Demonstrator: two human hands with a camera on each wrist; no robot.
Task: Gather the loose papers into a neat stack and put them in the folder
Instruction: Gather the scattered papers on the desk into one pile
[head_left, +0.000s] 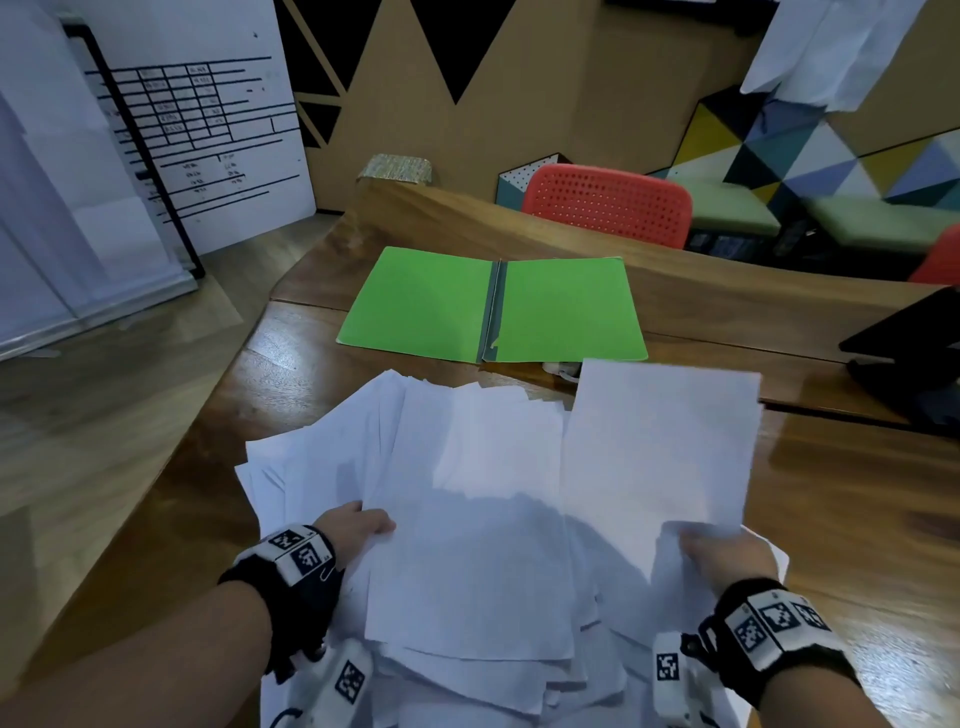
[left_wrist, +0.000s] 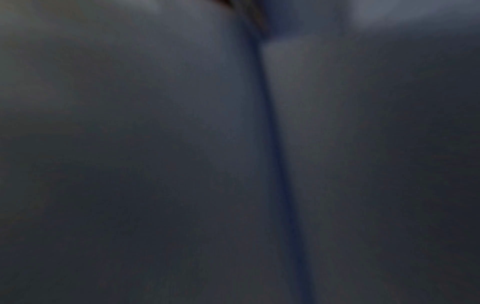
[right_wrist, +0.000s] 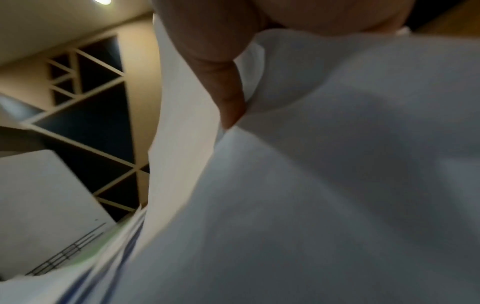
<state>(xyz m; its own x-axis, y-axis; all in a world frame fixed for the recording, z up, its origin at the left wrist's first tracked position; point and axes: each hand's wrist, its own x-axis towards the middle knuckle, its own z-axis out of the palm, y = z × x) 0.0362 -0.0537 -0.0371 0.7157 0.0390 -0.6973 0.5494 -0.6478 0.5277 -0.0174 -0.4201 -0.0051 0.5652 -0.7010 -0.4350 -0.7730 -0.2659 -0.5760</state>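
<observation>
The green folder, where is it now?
In the head view the green folder lies open on the wooden table, just beyond the loose papers, in front of the red chair.

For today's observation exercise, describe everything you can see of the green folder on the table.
The green folder lies open and flat on the wooden table, beyond the loose papers. It looks like thin card: two bright green leaves joined by a grey spine strip down the middle, with a small nick of green at the strip's near end. Both inner faces are bare; no sheet lies in it yet. Neither hand touches it. A small white object shows just past its near right edge.
</observation>
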